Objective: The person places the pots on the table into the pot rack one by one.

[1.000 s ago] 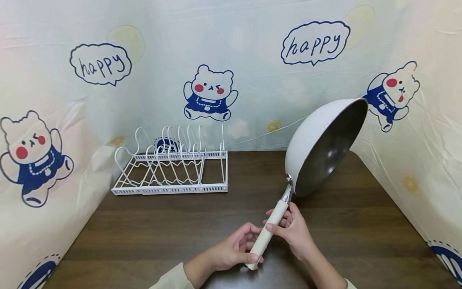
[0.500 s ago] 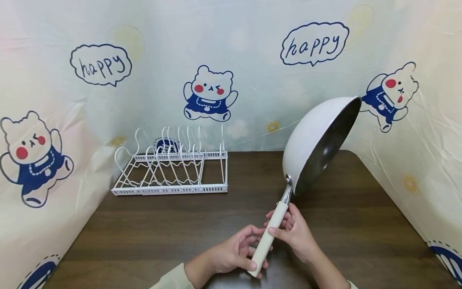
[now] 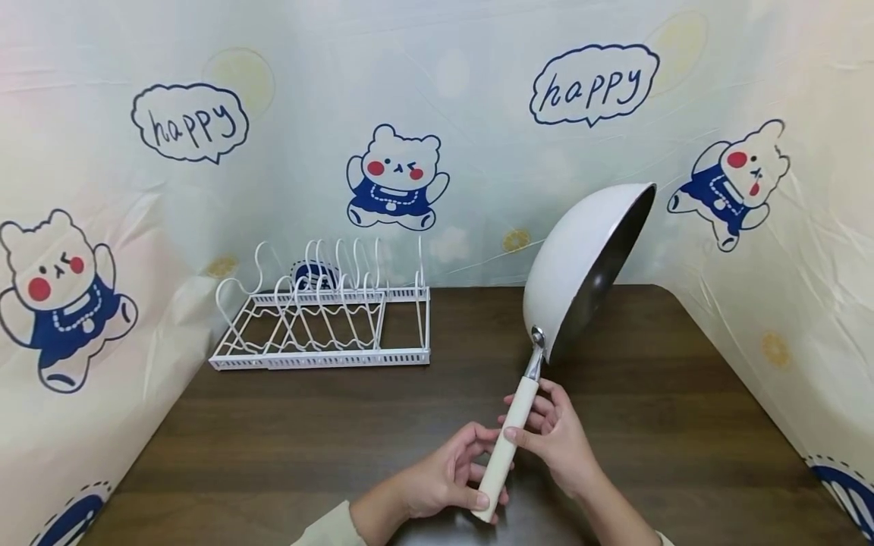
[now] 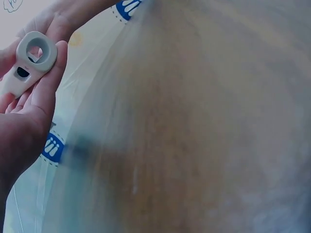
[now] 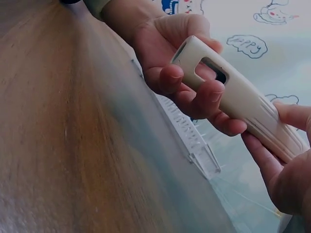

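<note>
A white wok [image 3: 573, 258] with a dark inside is held up on its side over the right part of the table, its mouth turned to the right. Its cream handle [image 3: 507, 447] slants down toward me. My left hand [image 3: 444, 474] grips the handle's lower end, thumb on top; in the left wrist view the handle's end [image 4: 38, 51] shows a hanging hole. Higher up, close to the metal joint, my right hand [image 3: 556, 440] pinches the handle between thumb and fingers. The right wrist view shows both hands around the handle [image 5: 243, 97], with a slot near its end.
On the back left of the brown wooden table [image 3: 307, 425] stands a white wire rack [image 3: 348, 356] with upright curved dividers. A pale curtain [image 3: 492, 152] printed with bears and speech bubbles encloses the table at the back and both sides.
The wok's pan has swung left and turned so that less of its dark inside shows. Both hands keep their hold on the handle, whose lower end has shifted slightly.
</note>
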`<state>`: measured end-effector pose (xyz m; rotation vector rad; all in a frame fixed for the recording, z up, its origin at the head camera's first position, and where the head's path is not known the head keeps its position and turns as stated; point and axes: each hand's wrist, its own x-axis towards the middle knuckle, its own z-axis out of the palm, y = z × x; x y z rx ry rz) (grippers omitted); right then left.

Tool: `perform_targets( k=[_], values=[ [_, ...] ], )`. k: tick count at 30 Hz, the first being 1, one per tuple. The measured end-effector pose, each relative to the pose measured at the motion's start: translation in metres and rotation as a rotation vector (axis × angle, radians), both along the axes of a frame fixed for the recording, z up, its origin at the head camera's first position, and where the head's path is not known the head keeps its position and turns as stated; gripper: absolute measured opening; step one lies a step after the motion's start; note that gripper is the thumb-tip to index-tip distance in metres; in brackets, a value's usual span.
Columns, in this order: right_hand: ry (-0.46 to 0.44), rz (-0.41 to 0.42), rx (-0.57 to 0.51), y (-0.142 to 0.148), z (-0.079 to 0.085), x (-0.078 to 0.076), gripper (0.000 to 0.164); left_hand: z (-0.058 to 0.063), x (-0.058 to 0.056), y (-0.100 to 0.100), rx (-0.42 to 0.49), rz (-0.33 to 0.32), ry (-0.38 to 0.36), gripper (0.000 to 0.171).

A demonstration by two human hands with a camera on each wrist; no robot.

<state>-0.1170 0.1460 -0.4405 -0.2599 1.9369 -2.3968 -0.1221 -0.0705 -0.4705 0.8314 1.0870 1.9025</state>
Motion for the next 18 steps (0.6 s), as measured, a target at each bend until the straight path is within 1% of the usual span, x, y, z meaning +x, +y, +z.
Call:
perform_targets(
  k=[3, 6, 9, 11, 14, 18],
  values=[
    [0.020, 0.041, -0.016, 0.000, -0.002, -0.001, 0.081, 0.000, 0.002, 0.000, -0.005, 0.022, 0.023, 0.065],
    [0.061, 0.069, -0.034, 0.000, -0.004, -0.003, 0.078, 0.000, 0.004, -0.001, -0.017, 0.057, 0.088, 0.062],
    [0.097, 0.101, -0.039, -0.001, -0.006, -0.004, 0.075, 0.001, 0.006, -0.003, -0.041, 0.098, 0.169, 0.059],
    [0.111, 0.121, -0.036, -0.001, -0.007, -0.006, 0.073, 0.002, 0.006, -0.004, -0.066, 0.123, 0.201, 0.060],
    [0.129, 0.135, -0.018, -0.003, -0.006, -0.009, 0.072, 0.004, 0.005, -0.006, -0.108, 0.162, 0.233, 0.061],
    [0.151, 0.143, 0.001, -0.005, -0.004, -0.016, 0.072, 0.005, 0.001, -0.009, -0.170, 0.213, 0.278, 0.064]
  ],
)
